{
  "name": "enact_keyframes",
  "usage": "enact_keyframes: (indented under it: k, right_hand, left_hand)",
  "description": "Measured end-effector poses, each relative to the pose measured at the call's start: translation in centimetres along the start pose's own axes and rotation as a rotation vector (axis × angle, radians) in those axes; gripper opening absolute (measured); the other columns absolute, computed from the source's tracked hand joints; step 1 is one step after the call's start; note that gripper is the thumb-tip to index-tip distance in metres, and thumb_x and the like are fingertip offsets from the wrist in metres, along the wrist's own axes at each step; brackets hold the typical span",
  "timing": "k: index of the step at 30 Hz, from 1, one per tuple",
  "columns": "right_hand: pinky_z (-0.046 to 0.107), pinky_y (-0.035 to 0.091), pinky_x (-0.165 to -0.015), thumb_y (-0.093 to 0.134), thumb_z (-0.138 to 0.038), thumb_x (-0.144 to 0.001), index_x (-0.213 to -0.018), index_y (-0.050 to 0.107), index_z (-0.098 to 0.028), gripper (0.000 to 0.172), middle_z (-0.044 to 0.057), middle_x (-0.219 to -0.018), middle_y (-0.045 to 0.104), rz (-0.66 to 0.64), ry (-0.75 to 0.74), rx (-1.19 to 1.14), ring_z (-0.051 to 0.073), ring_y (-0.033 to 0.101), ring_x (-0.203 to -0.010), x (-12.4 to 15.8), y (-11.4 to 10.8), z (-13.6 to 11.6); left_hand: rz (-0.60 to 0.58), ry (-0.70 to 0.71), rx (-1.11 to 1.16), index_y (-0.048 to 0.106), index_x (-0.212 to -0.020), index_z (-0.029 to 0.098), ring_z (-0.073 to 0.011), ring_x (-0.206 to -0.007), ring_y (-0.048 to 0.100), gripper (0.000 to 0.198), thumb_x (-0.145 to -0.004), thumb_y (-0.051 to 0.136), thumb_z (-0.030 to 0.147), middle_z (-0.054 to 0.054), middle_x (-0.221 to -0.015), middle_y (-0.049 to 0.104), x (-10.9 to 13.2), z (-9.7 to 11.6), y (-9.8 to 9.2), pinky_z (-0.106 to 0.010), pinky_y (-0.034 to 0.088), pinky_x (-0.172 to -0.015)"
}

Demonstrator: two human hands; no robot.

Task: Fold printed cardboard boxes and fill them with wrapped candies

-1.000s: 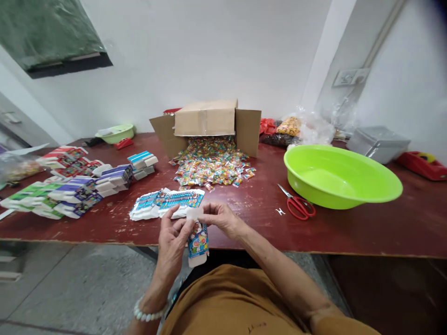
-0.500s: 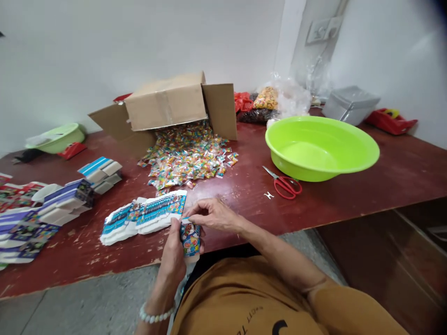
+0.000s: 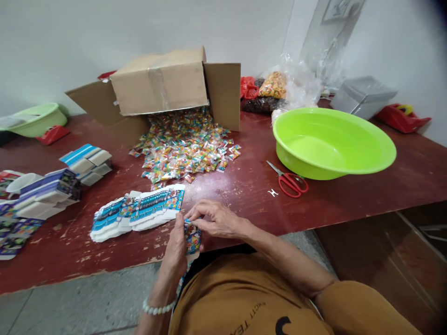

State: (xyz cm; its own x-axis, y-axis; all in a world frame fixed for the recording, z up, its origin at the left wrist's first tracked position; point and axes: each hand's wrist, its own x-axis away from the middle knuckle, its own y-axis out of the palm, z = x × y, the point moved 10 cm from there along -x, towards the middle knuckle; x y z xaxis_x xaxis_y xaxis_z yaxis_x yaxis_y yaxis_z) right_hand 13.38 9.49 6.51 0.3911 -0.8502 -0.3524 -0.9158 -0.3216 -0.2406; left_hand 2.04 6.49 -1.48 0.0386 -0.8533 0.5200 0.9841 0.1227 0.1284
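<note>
Head view: both hands on one small carton (image 3: 192,238) at the near edge of the bench (image 3: 251,195).

Left hand (image 3: 176,251) wraps the small carton from the left side, fingers curled round it, long axis upright and tilted slightly toward the person. Right hand (image 3: 217,220) comes in from the right, fingers pinching its top end; the right is the nearer to that end. Stack of flat cartons (image 3: 138,213) lies just left of the hands, candy pile (image 3: 185,153) beyond it, scissors (image 3: 290,182) and green basin (image 3: 333,144) well apart to the right.
</note>
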Motion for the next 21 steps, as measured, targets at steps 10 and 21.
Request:
enact_keyframes:
  k: [10,21]
  right_hand:
    - [0.025,0.051,-0.077,0.07,-0.028,-0.083,-0.096,0.075,-0.015,0.019,0.003,-0.09,0.075,-0.062,0.328,-0.337,0.014,0.067,-0.081,-0.4,0.6,4.1]
    - [0.023,0.048,-0.068,0.068,-0.023,-0.086,-0.08,0.073,-0.016,0.011,0.003,-0.08,0.074,0.089,0.27,-0.104,0.013,0.066,-0.073,-0.5,-0.5,4.1]
  left_hand:
    - [-0.084,-0.004,-0.072,0.068,-0.073,0.013,-0.0166,-0.039,0.056,0.076,-0.069,0.053,0.087,-0.005,-0.051,0.064,-1.2,-0.7,0.0,-0.026,0.042,-0.039]
    - [-0.15,-0.071,0.039,0.067,-0.069,0.015,-0.0225,-0.049,0.065,0.07,-0.061,0.065,0.085,-0.007,-0.053,0.066,-1.6,-1.7,1.1,-0.025,0.042,-0.036]
